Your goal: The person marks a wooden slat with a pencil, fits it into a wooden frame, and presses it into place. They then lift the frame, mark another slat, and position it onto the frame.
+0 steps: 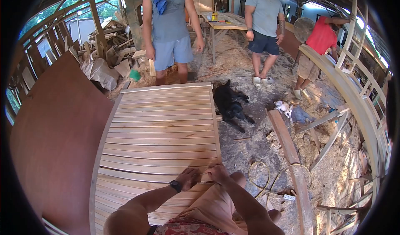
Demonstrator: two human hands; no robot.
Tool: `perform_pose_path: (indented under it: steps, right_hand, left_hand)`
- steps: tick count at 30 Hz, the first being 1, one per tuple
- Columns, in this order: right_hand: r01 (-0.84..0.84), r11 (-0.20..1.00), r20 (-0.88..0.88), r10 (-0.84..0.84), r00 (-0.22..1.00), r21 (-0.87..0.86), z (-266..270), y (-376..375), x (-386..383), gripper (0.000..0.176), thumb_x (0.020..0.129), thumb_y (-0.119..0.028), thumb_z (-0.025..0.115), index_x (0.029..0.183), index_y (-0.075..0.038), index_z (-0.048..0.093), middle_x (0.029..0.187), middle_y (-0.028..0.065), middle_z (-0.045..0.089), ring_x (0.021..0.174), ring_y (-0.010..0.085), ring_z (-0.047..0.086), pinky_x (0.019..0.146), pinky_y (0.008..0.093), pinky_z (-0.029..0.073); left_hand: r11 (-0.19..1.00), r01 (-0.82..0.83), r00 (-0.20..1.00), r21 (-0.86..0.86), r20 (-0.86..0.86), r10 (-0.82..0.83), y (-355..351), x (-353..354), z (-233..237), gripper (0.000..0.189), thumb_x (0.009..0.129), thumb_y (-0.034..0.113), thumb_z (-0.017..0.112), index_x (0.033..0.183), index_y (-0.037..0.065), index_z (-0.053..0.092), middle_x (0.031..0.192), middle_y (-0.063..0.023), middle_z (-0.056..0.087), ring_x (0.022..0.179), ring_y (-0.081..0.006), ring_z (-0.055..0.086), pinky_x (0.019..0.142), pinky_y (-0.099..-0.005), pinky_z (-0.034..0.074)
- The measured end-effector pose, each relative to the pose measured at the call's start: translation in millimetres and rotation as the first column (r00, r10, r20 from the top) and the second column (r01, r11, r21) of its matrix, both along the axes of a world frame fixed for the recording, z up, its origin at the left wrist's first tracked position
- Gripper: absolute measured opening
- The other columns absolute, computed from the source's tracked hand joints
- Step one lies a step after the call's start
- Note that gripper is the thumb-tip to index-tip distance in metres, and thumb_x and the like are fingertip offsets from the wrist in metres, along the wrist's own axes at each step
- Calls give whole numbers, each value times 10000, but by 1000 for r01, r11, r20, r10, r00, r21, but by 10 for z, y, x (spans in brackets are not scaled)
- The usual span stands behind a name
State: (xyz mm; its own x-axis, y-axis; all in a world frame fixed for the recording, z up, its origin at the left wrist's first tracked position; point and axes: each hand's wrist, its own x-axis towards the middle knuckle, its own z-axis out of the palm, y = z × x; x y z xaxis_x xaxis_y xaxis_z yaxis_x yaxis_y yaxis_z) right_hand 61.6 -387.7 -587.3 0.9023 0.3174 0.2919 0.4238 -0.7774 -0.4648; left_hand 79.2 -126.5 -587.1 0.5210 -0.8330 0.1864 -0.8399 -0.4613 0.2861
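A large slatted wooden panel (160,128) lies in front of me, its pale slats running crosswise between side rails. My left hand (188,178), below a black wristwatch (175,186), rests on the slats with its fingers extended forward. Just right of it, my right hand (217,173) is closed at the panel's right rail; what its fingers grip is hidden. Between the hands is a small pale wood piece (206,177), close to the right fingertips. A dark gap shows between two slats left of my hands.
A brown sheet (58,151) leans at left. A person (171,31) stands beyond the panel; two others stand farther right. A black dog (231,106) and a small pale dog (284,108) lie on the sawdust-strewn floor. Right are a long board (291,164), a cable and a power strip (289,197).
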Motion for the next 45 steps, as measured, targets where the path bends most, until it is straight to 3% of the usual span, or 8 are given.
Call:
perform_pose_path:
  steps: [20, 22, 23, 25, 26, 28, 31, 45]
  right_hand:
    - [-18, 998, -125, 11, 992, -56, 117, -8, 1, 175, 883, -219, 646, 943, -190, 808, 991, 69, 779, 970, 279, 732, 1012, 450, 495]
    - [63, 998, 22, -63, 998, 5, -29, -18, -36, 136, 880, -234, 654, 850, -174, 772, 920, 58, 766, 897, 265, 728, 886, 445, 548]
    - [278, 867, -656, 72, 751, 414, -675, -162, 184, 151, 880, -249, 659, 771, -152, 702, 806, 73, 707, 811, 252, 696, 723, 424, 560]
    - [175, 976, 9, -178, 984, 132, -1567, -150, 182, 412, 1018, -376, 516, 688, -135, 571, 681, 58, 574, 524, 252, 517, 500, 387, 450]
    - [126, 961, -415, -13, 910, 246, -547, -159, 45, 333, 974, -271, 571, 692, -98, 608, 658, 108, 583, 577, 287, 561, 592, 421, 498]
    - [-112, 978, -23, 118, 993, 174, 137, 2, 70, 84, 834, -105, 667, 817, -91, 748, 782, 134, 714, 748, 328, 700, 792, 452, 545]
    - [-121, 992, 9, 121, 993, 36, 171, -9, 92, 97, 835, -90, 696, 887, -70, 775, 910, 123, 769, 829, 338, 728, 846, 455, 552]
    - [-103, 995, -46, 103, 994, 18, 225, -29, 68, 100, 873, -128, 716, 944, -89, 774, 950, 97, 775, 966, 296, 729, 946, 446, 506]
  left_hand:
    - [978, -62, 997, 197, 56, 52, 1186, 21, 84, 337, 943, 243, 656, 1261, 129, 647, 1439, -153, 556, 1329, -360, 519, 1090, -508, 451]
    - [933, -279, 890, 225, -305, 340, 1604, 75, -111, 374, 976, 255, 622, 1329, 133, 612, 1441, -185, 544, 1289, -401, 541, 1020, -557, 496]
    - [912, -272, 956, 307, -24, 293, 1918, 65, -422, 433, 1053, 322, 497, 1458, 173, 530, 1455, -200, 540, 1264, -428, 559, 954, -610, 521]
    - [835, -354, 920, 421, -2, 391, 2240, 32, -511, 426, 1071, 299, 460, 1455, 123, 517, 1414, -227, 565, 1014, -399, 662, 813, -560, 552]
    - [850, -378, 869, 367, -176, 463, 2232, 18, -131, 394, 1062, 276, 485, 1390, 70, 556, 1302, -220, 629, 989, -387, 661, 790, -539, 546]
    - [887, -354, 930, 298, 14, 366, 2409, -32, 53, 353, 1037, 193, 521, 1345, 26, 567, 1244, -210, 646, 1086, -382, 642, 892, -508, 538]
    - [840, -283, 959, 463, 125, 253, 2529, -47, 218, 512, 975, 133, 555, 1468, 28, 464, 1440, -177, 559, 1311, -342, 562, 1085, -463, 478]
    - [758, -143, 976, 636, -35, 213, 2458, 19, 372, 488, 1025, 179, 503, 1489, 38, 448, 1497, -257, 450, 1395, -432, 467, 1151, -498, 439]
